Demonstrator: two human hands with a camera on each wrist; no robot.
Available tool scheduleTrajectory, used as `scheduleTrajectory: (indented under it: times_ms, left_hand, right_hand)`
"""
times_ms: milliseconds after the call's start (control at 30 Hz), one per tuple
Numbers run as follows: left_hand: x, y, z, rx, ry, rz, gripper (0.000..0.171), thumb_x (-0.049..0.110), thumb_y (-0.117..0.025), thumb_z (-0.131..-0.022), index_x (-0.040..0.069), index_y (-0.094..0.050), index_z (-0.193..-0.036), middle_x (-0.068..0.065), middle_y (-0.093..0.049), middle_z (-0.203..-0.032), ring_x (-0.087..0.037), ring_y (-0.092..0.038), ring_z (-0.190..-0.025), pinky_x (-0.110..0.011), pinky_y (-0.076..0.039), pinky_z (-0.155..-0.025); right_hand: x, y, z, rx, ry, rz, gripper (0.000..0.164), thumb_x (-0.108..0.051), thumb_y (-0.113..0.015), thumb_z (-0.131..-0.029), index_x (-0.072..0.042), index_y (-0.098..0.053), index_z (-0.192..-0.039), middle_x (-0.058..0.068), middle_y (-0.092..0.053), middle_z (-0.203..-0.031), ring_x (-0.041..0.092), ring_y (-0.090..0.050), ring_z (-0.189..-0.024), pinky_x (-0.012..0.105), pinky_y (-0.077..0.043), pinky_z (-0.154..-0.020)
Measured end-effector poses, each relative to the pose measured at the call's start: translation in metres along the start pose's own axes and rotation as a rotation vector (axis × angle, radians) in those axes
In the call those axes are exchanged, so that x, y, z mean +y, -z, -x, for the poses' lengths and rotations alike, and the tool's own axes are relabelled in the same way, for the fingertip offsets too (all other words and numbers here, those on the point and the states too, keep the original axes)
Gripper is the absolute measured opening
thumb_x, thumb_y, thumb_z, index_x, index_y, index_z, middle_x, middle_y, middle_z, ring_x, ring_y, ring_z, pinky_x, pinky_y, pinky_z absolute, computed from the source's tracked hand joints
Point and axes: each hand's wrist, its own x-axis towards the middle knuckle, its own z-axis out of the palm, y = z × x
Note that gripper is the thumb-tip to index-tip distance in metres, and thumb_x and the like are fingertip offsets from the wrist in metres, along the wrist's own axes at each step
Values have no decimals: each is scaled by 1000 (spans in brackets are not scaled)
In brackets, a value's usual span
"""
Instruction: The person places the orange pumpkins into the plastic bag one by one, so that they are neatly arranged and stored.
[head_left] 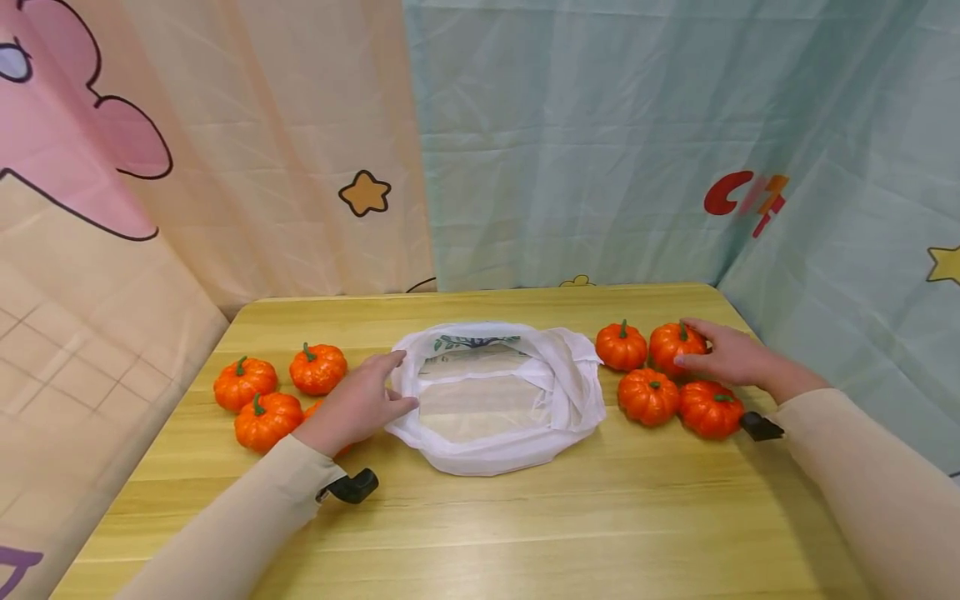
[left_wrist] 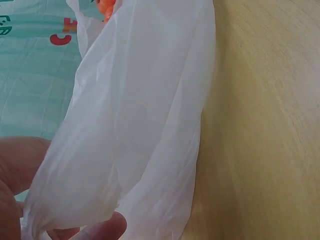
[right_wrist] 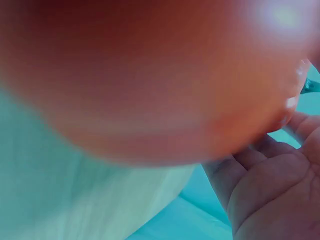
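Note:
A white plastic bag (head_left: 487,462) lies with its mouth open at the middle of the table. My left hand (head_left: 360,400) holds its left rim; in the left wrist view the bag (left_wrist: 135,115) passes between thumb and fingers. On the right stand several small orange pumpkins with green stems. My right hand (head_left: 731,354) grips the back right pumpkin (head_left: 667,350) from its right side, thumb in front and fingers behind. In the right wrist view a blurred pumpkin (right_wrist: 150,115) fills the foreground and hides part of the hand (right_wrist: 275,190).
Beside the gripped pumpkin sit a back left pumpkin (head_left: 621,346), a front left one (head_left: 648,398) and a front right one (head_left: 710,410). More pumpkins (head_left: 244,385) stand left of the bag, one partly behind my left hand. Printed curtains (head_left: 562,167) enclose the wooden table (head_left: 525,533).

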Motion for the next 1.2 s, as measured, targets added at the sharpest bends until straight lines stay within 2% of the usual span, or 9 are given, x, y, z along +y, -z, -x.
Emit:
scheduleTrajectory:
  times_ms: [133, 200, 300, 433, 633, 833, 933, 1200]
  left_hand:
    - [-2, -2, 0, 11, 3, 1, 83, 33, -79, -93, -1, -40, -159, -23, -55, -147, -20, -64, -88, -45, -59, -96]
    - [-4, -2, 1, 13, 7, 3, 83, 32, -79, -93, 0, -40, -159, -24, -53, -150, -24, -65, -94, -50, -57, -103]
    - [-5, -3, 0, 14, 11, 13, 83, 32, -79, -94, 0, -40, -159, -26, -50, -156, -37, -64, -116, -57, -50, -113]
    - [-6, -4, 1, 6, 21, 28, 83, 32, -79, -94, 2, -39, -161, -26, -46, -160, -45, -52, -141, -60, -44, -118]
    - [-5, -5, 2, 9, 22, 40, 84, 33, -78, -94, 2, -37, -162, -25, -45, -161, -45, -50, -143, -60, -42, -119]
    - [-2, -5, 3, 10, 12, 60, 87, 34, -78, -95, 1, -35, -162, -25, -44, -162, -45, -49, -144, -60, -41, -120]
    - [-2, -6, 4, 6, 15, 68, 88, 35, -78, -95, 1, -34, -162, -25, -43, -162, -45, -49, -144, -60, -41, -120]
    - [0, -8, 5, 11, 13, 96, 88, 34, -78, -94, 2, -34, -163, -25, -42, -163, -45, -49, -144, -61, -40, -121]
  right_hand:
    - [-11, 8, -3, 32, 13, -14, 86, -39, -64, -105, 13, -23, -160, 42, -43, -152, 58, -48, -134, 73, -39, -113]
    - [-21, 13, -4, 35, 15, -25, 87, -40, -64, -105, 11, -21, -161, 41, -43, -152, 56, -48, -134, 73, -39, -113]
    - [-39, 21, -7, 48, 30, -41, 89, -41, -64, -105, 9, -19, -163, 39, -44, -152, 54, -51, -132, 72, -41, -112]
    - [-71, 30, -12, 54, 55, -63, 90, -41, -65, -105, 4, -16, -165, 34, -47, -152, 49, -54, -130, 69, -44, -111]
    - [-118, 31, -24, 34, 119, -97, 88, -40, -65, -105, -1, -17, -167, 29, -45, -157, 46, -53, -134, 66, -44, -113]
    - [-161, 20, -39, 5, 172, -137, 84, -36, -69, -103, -9, -22, -168, 22, -51, -153, 39, -59, -127, 59, -48, -112]
    - [-183, 13, -46, -17, 206, -152, 84, -33, -70, -102, -13, -23, -168, 19, -49, -156, 37, -59, -129, 58, -48, -114]
    - [-242, -8, -63, -75, 333, -182, 82, -26, -72, -101, -10, -26, -167, 15, -40, -163, 34, -55, -134, 48, -55, -109]
